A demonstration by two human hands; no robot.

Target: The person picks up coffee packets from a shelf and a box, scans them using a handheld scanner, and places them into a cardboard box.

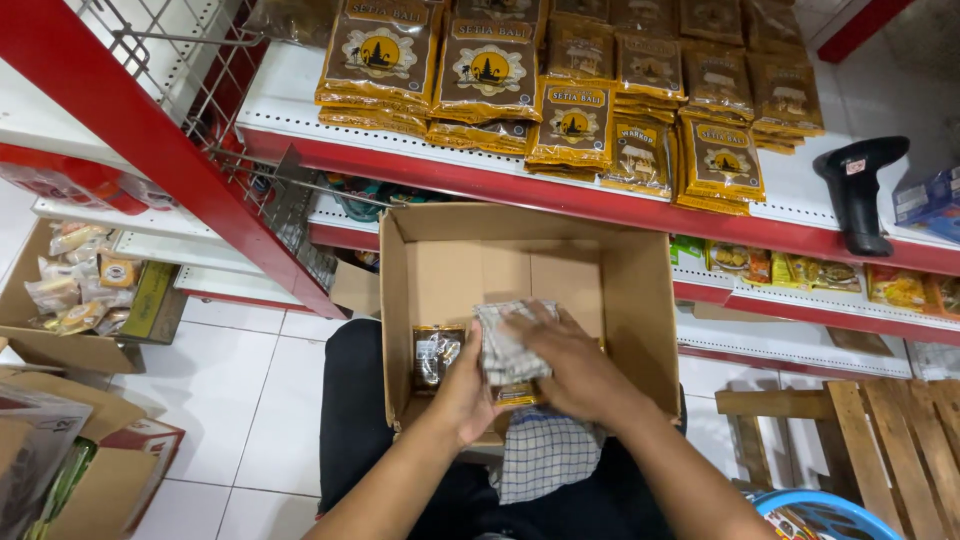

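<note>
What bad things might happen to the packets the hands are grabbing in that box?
The stack of packets is pinched only between the left hand and right hand, so some might slip back into the cardboard box. The box seems to rest on the person's lap, so it might tip. The barcode scanner sits near the shelf edge.

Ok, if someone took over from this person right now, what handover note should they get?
Left hand: steadies the side of a stack of packets inside the cardboard box.
Right hand: lies over the top of that stack.
Done: many gold-brown packets are already stacked on the shelf.
Left: a few packets remain in the box. A black scanner stands on the shelf.
</note>
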